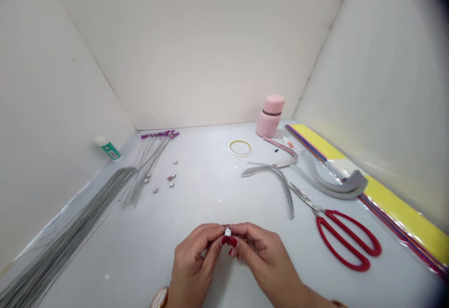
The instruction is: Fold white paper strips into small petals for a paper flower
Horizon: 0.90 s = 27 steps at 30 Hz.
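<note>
Bottle [269,118] stands capped; hands [196,254] [264,252] pinch a seemingly silvery piece [228,232].

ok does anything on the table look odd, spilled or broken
Nothing looks spilled or broken. The one mild oddity is a reddish piece among the small silver pieces left of centre on the table; its colour differs from theirs.

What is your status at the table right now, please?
Left hand and right hand meeting, both pinching a small silvery piece. Red-handled scissors off to the right, not touching either hand.
</note>
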Tool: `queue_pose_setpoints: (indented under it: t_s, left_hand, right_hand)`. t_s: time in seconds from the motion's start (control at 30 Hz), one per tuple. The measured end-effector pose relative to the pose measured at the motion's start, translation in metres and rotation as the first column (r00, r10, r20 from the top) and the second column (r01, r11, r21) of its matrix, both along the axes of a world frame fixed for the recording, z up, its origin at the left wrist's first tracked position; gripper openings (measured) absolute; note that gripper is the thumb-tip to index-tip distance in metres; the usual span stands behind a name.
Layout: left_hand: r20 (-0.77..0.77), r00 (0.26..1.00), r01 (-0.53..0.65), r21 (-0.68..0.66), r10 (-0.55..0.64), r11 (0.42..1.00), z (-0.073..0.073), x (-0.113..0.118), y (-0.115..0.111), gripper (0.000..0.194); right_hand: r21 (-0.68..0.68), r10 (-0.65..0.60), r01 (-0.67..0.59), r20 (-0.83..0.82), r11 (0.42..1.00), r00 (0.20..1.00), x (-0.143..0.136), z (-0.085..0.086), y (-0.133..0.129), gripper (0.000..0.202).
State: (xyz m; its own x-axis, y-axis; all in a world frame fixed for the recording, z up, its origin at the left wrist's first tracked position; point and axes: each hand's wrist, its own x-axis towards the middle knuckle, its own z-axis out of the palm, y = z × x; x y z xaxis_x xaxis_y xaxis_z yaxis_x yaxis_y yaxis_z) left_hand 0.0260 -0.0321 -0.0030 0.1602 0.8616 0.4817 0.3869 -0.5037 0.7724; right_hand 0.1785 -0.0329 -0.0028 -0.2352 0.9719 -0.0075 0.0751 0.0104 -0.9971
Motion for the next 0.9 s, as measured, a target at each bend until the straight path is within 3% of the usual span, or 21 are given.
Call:
queue_pose_setpoints:
  t_s: [0.27, 0.47, 0.9]
  left_hand:
    - [-0.053, 0.999, 0.003, 0.162, 0.006, 0.987, -0.001, -0.001, -0.002, 0.024]
    - [-0.008, 1.000, 0.020, 0.080, -0.019, 0.997, 0.005, 0.000, -0.003, 0.020]
    - [-0.094, 0.996, 0.020, 0.237, 0.002, 0.971, -0.001, -0.005, -0.002, 0.026]
  right_hand:
    - [0.195, 0.004, -0.028, 0.126, 0.980, 0.992, 0.002, -0.004, -0.001, 0.021]
    - [0.232, 0.025, -0.061, 0.153, 0.971, 0.988, 0.002, 0.002, 0.000, 0.021]
    - [0.234, 0.052, -0.088, 0.152, 0.968, 0.987, 0.004, 0.005, 0.000, 0.023]
